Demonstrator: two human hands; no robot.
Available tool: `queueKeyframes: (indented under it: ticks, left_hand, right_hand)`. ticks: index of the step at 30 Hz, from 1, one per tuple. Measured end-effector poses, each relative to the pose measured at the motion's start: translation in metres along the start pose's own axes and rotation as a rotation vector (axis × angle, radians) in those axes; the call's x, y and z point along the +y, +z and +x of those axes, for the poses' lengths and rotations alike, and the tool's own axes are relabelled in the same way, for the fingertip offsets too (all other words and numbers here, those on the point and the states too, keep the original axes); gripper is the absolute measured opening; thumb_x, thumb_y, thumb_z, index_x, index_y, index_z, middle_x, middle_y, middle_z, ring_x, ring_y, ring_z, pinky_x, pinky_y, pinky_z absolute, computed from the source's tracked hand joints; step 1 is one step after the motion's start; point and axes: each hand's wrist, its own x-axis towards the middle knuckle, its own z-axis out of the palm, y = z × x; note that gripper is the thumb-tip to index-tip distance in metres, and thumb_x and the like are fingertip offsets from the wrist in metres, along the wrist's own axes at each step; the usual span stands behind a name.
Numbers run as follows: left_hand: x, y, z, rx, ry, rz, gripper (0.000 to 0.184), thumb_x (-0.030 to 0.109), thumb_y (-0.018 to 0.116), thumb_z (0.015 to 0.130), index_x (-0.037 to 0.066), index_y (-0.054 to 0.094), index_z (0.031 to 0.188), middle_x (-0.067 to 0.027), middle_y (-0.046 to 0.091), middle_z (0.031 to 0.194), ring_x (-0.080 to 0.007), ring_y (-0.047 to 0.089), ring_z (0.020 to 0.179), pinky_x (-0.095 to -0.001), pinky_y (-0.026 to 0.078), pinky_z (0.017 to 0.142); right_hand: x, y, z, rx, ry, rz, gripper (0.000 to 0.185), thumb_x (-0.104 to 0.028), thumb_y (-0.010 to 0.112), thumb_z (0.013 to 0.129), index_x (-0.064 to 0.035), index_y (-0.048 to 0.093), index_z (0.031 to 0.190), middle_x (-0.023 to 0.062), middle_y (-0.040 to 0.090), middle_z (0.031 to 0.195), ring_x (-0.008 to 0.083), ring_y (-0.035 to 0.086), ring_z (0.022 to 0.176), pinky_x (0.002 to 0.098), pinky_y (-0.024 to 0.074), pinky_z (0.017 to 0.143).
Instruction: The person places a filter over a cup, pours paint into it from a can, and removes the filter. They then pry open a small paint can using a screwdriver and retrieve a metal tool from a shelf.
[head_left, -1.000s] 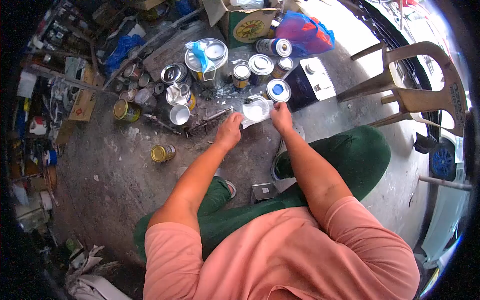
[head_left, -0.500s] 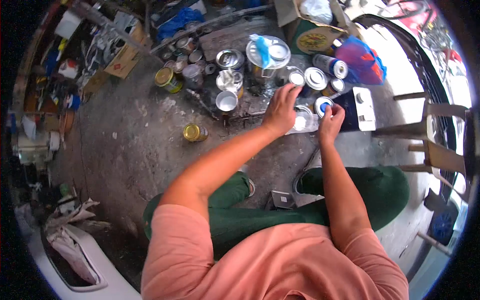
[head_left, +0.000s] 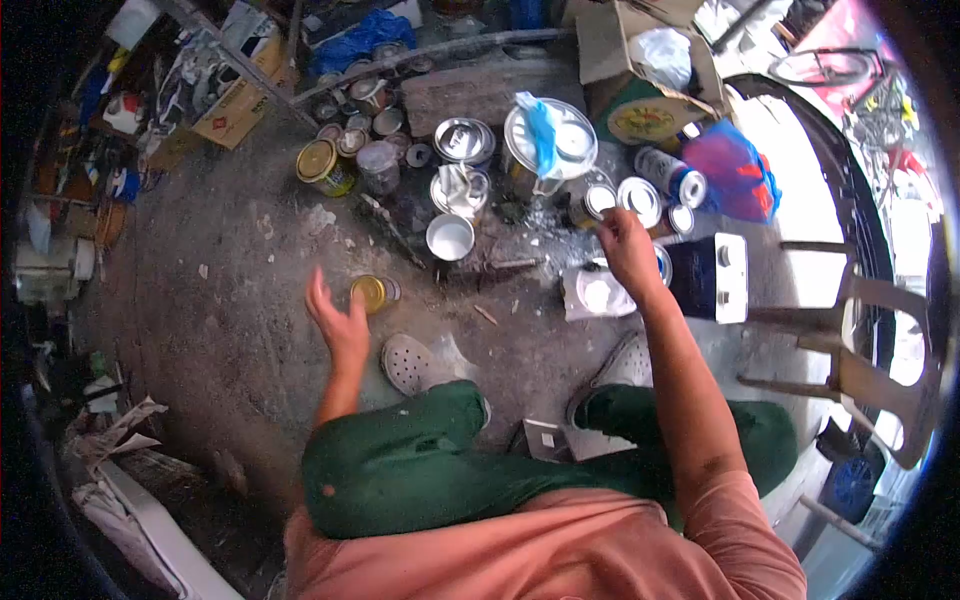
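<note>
My left hand [head_left: 337, 318] is held out with its fingers spread, just left of a small gold-lidded can [head_left: 369, 294] on the floor, and nothing is in it. My right hand [head_left: 628, 248] has its fingers bunched and pointing down beside a small open-topped can [head_left: 600, 200]. What those fingertips hold, if anything, is hidden. Behind them is a larger can with a silver lid [head_left: 639, 203]. Below the right wrist lies a clear plastic sheet [head_left: 585, 300] with a round white container [head_left: 604, 293] on it. A can with a blue-marked top [head_left: 664, 264] is partly covered by my forearm.
A white cup [head_left: 450, 237], a large tin with a blue cloth [head_left: 541, 135] and several paint cans stand ahead. A dark-and-white box [head_left: 730, 278] and plastic chair [head_left: 880, 340] are at right. A cardboard box [head_left: 650, 75] stands behind the cans.
My left hand has left the cans and swung down and left to the gold-lidded can, opening. My right hand has moved up and left, off the blue-marked can to the small open-topped can.
</note>
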Motion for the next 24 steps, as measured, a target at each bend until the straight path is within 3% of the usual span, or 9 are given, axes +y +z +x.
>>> queueKeyframes:
  ticks: [5, 10, 13, 15, 17, 19, 21, 23, 24]
  left_hand:
    - [0.006, 0.024, -0.094, -0.061, -0.145, -0.042, 0.078, 0.009, 0.076, 0.086, 0.001, 0.036, 0.152, -0.0229, 0.036, 0.151, -0.0404, 0.039, 0.138, -0.0497, 0.042, 0.111]
    - [-0.014, 0.034, -0.089, -0.152, -0.112, -0.012, 0.077, 0.016, 0.079, 0.085, 0.004, 0.04, 0.15, -0.0213, 0.037, 0.151, -0.0404, 0.038, 0.139, -0.0537, 0.038, 0.113]
    - [-0.023, 0.02, -0.056, -0.093, 0.059, 0.193, 0.077, 0.02, 0.08, 0.084, 0.006, 0.042, 0.149, -0.0194, 0.038, 0.152, -0.0415, 0.037, 0.139, -0.0555, 0.035, 0.114]
    - [-0.012, 0.011, -0.024, -0.153, 0.075, 0.311, 0.078, 0.022, 0.081, 0.083, 0.007, 0.042, 0.15, -0.0179, 0.039, 0.151, -0.0426, 0.037, 0.139, -0.0566, 0.033, 0.115]
    - [0.001, 0.007, -0.005, -0.356, 0.04, 0.373, 0.078, 0.021, 0.082, 0.082, 0.006, 0.044, 0.149, -0.0181, 0.041, 0.151, -0.0426, 0.039, 0.139, -0.0547, 0.035, 0.114]
    - [-0.001, 0.01, 0.012, -0.547, 0.045, 0.427, 0.078, 0.021, 0.082, 0.081, 0.005, 0.046, 0.147, -0.0188, 0.042, 0.15, -0.0423, 0.041, 0.138, -0.0524, 0.036, 0.114]
    - [-0.018, 0.014, 0.021, -0.746, 0.09, 0.469, 0.077, 0.02, 0.083, 0.08, 0.004, 0.047, 0.146, -0.02, 0.043, 0.15, -0.0417, 0.044, 0.136, -0.0499, 0.038, 0.113]
    - [-0.038, 0.021, 0.027, -0.758, 0.151, 0.478, 0.074, 0.019, 0.082, 0.079, 0.003, 0.049, 0.144, -0.0211, 0.045, 0.147, -0.0412, 0.048, 0.132, -0.0474, 0.04, 0.111]
    - [-0.045, 0.022, 0.029, -0.771, 0.185, 0.48, 0.073, 0.018, 0.082, 0.079, 0.003, 0.05, 0.143, -0.0217, 0.045, 0.145, -0.041, 0.049, 0.13, -0.0462, 0.041, 0.111]
  right_hand:
    - [-0.002, 0.041, 0.007, -0.028, -0.09, 0.075, 0.022, -0.011, 0.065, 0.09, -0.0008, 0.065, 0.11, 0.0243, 0.065, 0.115, 0.0437, 0.063, 0.109, 0.0484, 0.0508, 0.093]
    - [-0.043, 0.066, -0.015, -0.231, -0.251, -0.07, 0.02, -0.012, 0.059, 0.093, -0.0025, 0.058, 0.111, 0.0233, 0.065, 0.108, 0.045, 0.065, 0.101, 0.0518, 0.0526, 0.087]
    - [-0.051, 0.021, 0.005, -0.432, -0.387, -0.426, 0.015, -0.015, 0.052, 0.096, -0.0039, 0.055, 0.106, 0.0203, 0.065, 0.111, 0.0409, 0.069, 0.096, 0.0521, 0.0562, 0.081]
    - [-0.065, -0.052, 0.016, -0.52, -0.216, -0.492, 0.019, -0.017, 0.058, 0.094, -0.0052, 0.057, 0.109, 0.0183, 0.065, 0.113, 0.0386, 0.071, 0.096, 0.0512, 0.0579, 0.077]
    - [-0.042, -0.12, 0.016, -0.362, -0.346, -0.55, 0.026, -0.019, 0.063, 0.093, -0.0062, 0.058, 0.115, 0.0176, 0.066, 0.113, 0.0394, 0.07, 0.099, 0.0503, 0.0579, 0.078]
    - [-0.014, -0.183, 0.005, -0.311, -0.281, -0.617, 0.034, -0.022, 0.067, 0.093, -0.0062, 0.06, 0.122, 0.0177, 0.066, 0.113, 0.0394, 0.069, 0.101, 0.0494, 0.0572, 0.082]
    - [-0.003, -0.239, -0.037, -0.188, -0.149, -0.429, 0.035, -0.024, 0.067, 0.095, -0.0035, 0.061, 0.122, 0.0183, 0.066, 0.116, 0.0382, 0.069, 0.103, 0.0479, 0.056, 0.085]
    - [0.032, -0.264, -0.091, 0.008, -0.002, -0.375, 0.025, -0.023, 0.067, 0.098, -0.004, 0.066, 0.114, 0.0163, 0.067, 0.111, 0.0274, 0.07, 0.095, 0.0391, 0.055, 0.084]
    - [0.046, -0.269, -0.12, 0.019, 0.19, -0.353, 0.026, -0.023, 0.066, 0.099, -0.0043, 0.065, 0.116, 0.0162, 0.068, 0.109, 0.0257, 0.069, 0.093, 0.0375, 0.0548, 0.084]
